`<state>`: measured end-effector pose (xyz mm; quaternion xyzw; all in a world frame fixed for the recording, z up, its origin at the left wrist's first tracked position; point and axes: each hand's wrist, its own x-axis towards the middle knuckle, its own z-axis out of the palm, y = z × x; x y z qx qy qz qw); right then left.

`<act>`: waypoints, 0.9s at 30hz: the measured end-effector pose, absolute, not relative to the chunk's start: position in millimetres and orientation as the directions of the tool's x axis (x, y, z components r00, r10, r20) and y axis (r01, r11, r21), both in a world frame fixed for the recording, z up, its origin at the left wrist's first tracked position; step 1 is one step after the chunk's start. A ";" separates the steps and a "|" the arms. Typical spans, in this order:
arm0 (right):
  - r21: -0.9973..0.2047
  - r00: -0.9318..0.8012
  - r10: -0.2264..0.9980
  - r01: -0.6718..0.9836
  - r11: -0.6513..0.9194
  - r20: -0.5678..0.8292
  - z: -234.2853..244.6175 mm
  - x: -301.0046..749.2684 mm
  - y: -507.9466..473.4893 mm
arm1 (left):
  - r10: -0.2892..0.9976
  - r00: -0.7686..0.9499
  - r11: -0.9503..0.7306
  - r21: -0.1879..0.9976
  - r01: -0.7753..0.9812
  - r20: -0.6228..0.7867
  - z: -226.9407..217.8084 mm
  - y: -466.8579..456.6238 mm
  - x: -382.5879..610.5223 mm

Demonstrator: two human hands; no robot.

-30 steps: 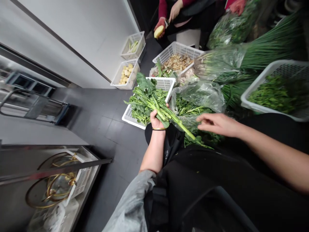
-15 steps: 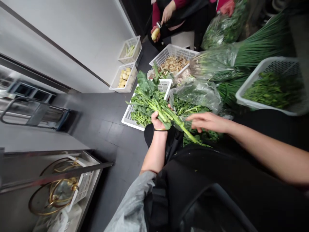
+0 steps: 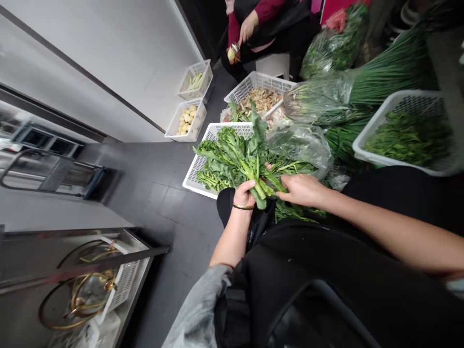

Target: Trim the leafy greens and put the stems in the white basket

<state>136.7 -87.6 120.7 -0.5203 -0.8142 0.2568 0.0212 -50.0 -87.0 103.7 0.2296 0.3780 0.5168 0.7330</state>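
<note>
My left hand (image 3: 245,193) is closed around a bunch of leafy green stalks (image 3: 250,166), whose pale cut ends point toward my lap. The leafy tops lean over a white basket (image 3: 208,136) holding more of the same greens. At the lower right of the bunch, my right hand (image 3: 302,189) has its fingers closed on a green stem (image 3: 278,182); its fingertips are partly hidden. Loose greens (image 3: 295,212) lie beneath my right hand, beside an open clear plastic bag (image 3: 304,145).
Baskets of potatoes (image 3: 187,120), peelings (image 3: 266,99) and leafy herbs (image 3: 409,137) stand around. Bagged long green stalks (image 3: 384,72) lie at right. Across from me a person's hand (image 3: 248,27) works a peeler on a potato. A metal shelf (image 3: 145,253) is at lower left.
My right hand has moved in toward the bunch and closed on a stem. The long stalk that stuck out toward my lap no longer does. The bunch has shifted slightly right, tops more upright.
</note>
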 end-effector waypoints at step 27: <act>-0.590 -0.493 0.803 0.554 0.587 0.336 94.1 122.2 -88.0 | 0.933 -0.011 0.255 0.685 -0.683 -0.358 100.3 -70.1 -50.8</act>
